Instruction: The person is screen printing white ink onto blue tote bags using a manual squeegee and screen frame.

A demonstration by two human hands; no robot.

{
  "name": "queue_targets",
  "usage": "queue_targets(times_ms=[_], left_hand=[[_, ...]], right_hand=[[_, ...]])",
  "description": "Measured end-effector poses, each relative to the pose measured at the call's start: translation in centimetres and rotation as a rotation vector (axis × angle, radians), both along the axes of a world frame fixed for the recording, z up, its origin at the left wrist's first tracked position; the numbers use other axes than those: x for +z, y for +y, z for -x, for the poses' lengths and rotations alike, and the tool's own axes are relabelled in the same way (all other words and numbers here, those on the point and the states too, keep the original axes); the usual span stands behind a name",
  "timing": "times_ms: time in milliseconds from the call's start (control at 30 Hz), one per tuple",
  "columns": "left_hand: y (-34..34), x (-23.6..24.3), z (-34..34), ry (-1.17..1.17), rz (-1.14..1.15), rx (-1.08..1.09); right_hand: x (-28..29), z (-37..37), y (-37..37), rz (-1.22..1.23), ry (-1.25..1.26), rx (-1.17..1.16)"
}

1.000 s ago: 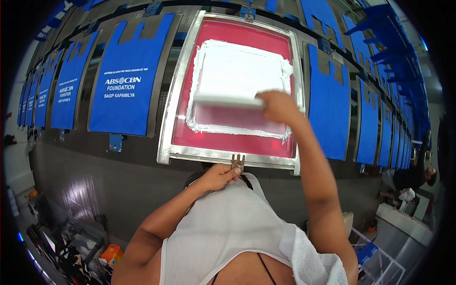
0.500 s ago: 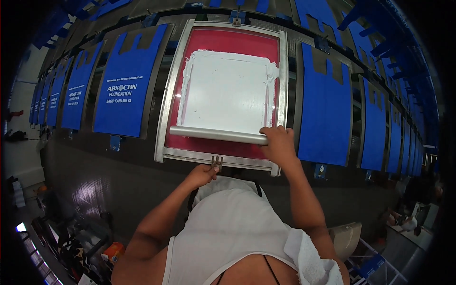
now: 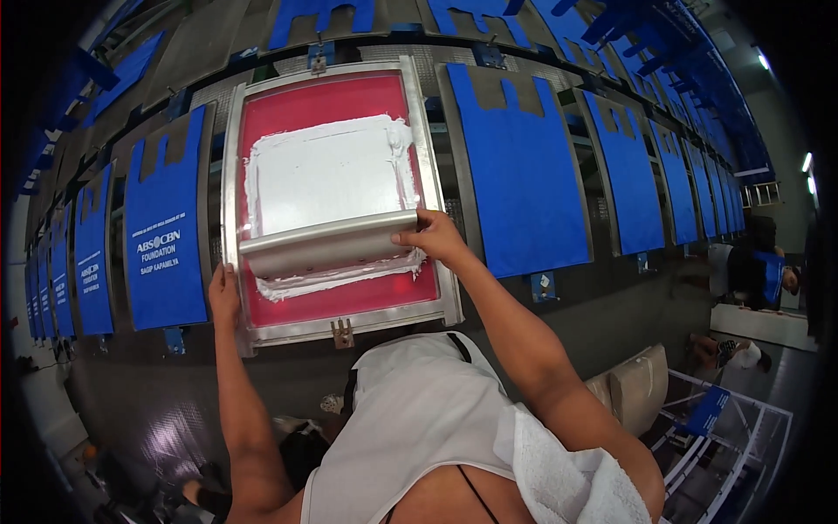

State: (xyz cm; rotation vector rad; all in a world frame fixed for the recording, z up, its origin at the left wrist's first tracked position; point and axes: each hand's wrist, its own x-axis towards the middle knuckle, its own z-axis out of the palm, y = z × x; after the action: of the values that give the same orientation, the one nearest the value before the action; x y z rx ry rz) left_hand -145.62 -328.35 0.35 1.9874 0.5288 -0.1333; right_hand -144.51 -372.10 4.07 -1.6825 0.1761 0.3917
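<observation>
Wears white sleeveless top, scooped neckline — thin black cord showing there, textured white towel on the right side — left hand and right hand bare.

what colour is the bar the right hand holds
Silver-grey: the bar in the right hand, seen in the head view.
</observation>
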Motion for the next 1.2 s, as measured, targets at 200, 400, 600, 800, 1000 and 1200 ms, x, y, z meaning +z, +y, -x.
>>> queue_targets(times_ms=[200,400,600,800,1000,1200], left_hand=[[-6.2,3.3,3.6,-0.125,0.009,0.034],[-26.6,0.4,3.2,-0.186,0.198,-0.121],[-42.1,0.2,4.1,-0.104,0.089,-0.094],[-46.8,0.7,4.5,-0.188,0.011,-0.030],[-46.8,-1.6,4.0,-0.100,0.007,0.040],[-47.2,-3.0,3.7,-0.057,0.150,0.069]], right_hand=[[3.7,1.9,-7.4,-0.017,0.033,-0.013],[5.3,5.6,-26.2,0.161,0.040,-0.219],[3.0,6.6,-41.7,0.116,-0.016,-0.171],[1.7,5.3,-46.9,0.066,0.009,-0.149],[0.7,4.5,-47.5,0.143,-0.020,-0.118],[-1.7,4.8,-48.1,0.125,-0.055,-0.053]])
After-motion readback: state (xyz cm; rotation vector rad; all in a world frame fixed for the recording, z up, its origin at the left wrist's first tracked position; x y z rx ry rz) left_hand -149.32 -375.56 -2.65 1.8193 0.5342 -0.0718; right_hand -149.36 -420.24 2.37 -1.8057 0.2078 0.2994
